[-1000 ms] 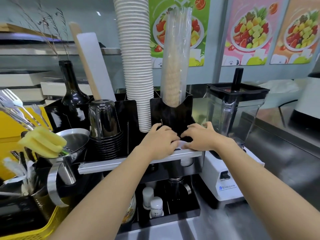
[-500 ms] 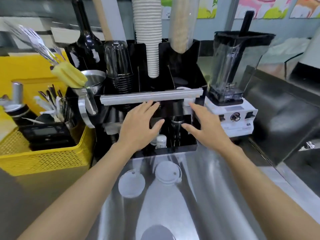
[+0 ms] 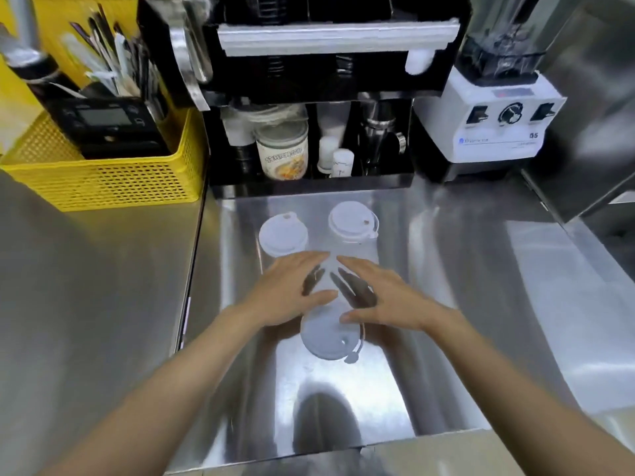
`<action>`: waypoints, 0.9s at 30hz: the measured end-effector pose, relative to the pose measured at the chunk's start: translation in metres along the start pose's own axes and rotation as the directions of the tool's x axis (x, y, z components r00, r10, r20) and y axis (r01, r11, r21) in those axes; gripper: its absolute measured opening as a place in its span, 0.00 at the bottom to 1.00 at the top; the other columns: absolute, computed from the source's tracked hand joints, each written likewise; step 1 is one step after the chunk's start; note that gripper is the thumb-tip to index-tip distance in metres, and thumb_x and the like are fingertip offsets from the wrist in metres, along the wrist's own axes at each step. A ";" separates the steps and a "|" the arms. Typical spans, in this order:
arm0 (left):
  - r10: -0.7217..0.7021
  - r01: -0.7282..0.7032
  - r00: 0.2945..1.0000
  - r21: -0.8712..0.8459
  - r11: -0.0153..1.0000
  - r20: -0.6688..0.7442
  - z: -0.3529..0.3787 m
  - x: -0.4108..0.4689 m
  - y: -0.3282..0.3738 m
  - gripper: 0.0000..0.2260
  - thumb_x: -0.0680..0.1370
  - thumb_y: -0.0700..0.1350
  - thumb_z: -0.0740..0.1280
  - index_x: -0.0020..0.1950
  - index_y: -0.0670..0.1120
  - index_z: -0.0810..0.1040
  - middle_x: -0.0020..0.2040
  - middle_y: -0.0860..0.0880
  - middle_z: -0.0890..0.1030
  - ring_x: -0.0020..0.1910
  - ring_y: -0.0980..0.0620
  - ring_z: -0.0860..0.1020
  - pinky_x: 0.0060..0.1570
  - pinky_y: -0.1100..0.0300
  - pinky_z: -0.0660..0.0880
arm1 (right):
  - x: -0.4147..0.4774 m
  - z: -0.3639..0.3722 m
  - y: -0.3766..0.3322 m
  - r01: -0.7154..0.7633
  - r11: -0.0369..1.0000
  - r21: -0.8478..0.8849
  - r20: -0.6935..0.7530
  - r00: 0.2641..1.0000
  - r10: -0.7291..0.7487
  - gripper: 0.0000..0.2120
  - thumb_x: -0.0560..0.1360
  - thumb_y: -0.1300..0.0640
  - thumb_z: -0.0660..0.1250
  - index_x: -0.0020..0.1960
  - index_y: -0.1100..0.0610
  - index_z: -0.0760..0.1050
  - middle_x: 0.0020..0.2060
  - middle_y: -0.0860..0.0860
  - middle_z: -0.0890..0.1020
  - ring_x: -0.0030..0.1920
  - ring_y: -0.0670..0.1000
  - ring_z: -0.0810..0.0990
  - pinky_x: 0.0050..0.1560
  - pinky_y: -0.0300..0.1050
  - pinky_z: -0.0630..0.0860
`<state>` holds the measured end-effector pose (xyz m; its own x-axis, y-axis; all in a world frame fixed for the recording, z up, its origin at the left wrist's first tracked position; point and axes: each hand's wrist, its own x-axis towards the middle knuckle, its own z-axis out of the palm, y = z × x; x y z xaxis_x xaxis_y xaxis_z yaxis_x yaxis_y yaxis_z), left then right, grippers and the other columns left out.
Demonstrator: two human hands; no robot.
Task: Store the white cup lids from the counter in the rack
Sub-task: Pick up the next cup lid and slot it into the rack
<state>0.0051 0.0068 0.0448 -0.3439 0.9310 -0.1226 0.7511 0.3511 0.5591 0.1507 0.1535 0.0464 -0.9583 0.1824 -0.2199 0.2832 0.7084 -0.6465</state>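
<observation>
Three round white plastic cup lids lie on the brushed stainless steel counter [image 3: 446, 269], which shines with streaky reflections. Nearest is the lid [image 3: 328, 338] lying partly under both hands, a small tab at its near right edge. The left hand [image 3: 292, 293] hovers flat over it with fingers spread, holding nothing; the right hand [image 3: 381, 297] mirrors it, fingers likewise splayed and empty, their dark reflections showing between them on the metal. Beyond the fingertips sit the other two lids side by side, the left lid [image 3: 283, 235] flat and smooth, the right lid [image 3: 354, 221] raised with a sip hole. Behind them, along the counter's far edge, stands the black rack [image 3: 309, 187]; its lower shelf holds a glass jar [image 3: 282, 151] with a printed label too blurred to read, small white bottles [image 3: 342, 162] and a steel shaker [image 3: 379, 132]. Right of the rack is a white blender base [image 3: 494, 121] with a dial, marked "Q5". At the far left a yellow perforated plastic basket [image 3: 110, 180] holds a black digital scale [image 3: 103, 125].
</observation>
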 end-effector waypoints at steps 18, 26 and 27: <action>0.018 -0.022 0.999 -0.161 0.987 -0.030 0.005 -0.005 -0.001 0.36 0.69 0.58 0.72 0.72 0.54 0.59 0.72 0.57 0.63 0.70 0.56 0.60 0.68 0.58 0.57 | -0.002 0.001 -0.006 -0.001 0.998 -0.061 -0.193 0.981 -0.011 0.41 0.66 0.45 0.72 0.72 0.50 0.56 0.69 0.43 0.65 0.67 0.44 0.61 0.63 0.38 0.54; 0.216 -0.245 0.928 -0.060 0.968 -0.303 -0.095 0.080 0.051 0.27 0.71 0.56 0.70 0.67 0.52 0.68 0.70 0.53 0.68 0.68 0.56 0.62 0.70 0.54 0.57 | 0.028 -0.122 -0.029 0.108 0.994 0.019 -0.511 0.855 -0.083 0.38 0.64 0.49 0.75 0.69 0.51 0.62 0.67 0.45 0.68 0.68 0.47 0.64 0.70 0.50 0.60; 0.255 -0.273 0.913 -0.010 0.962 -0.318 -0.109 0.091 0.059 0.27 0.71 0.57 0.69 0.67 0.52 0.69 0.70 0.52 0.67 0.69 0.54 0.62 0.70 0.53 0.57 | 0.031 -0.139 -0.031 0.115 0.993 -0.003 -0.532 0.841 -0.099 0.37 0.65 0.49 0.75 0.69 0.51 0.62 0.68 0.46 0.67 0.68 0.47 0.64 0.70 0.48 0.59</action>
<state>-0.0431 0.1008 0.1558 -0.3015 0.9077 0.2917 0.8105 0.0828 0.5799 0.1064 0.2316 0.1609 -0.8541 0.4457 0.2681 0.1706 0.7269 -0.6652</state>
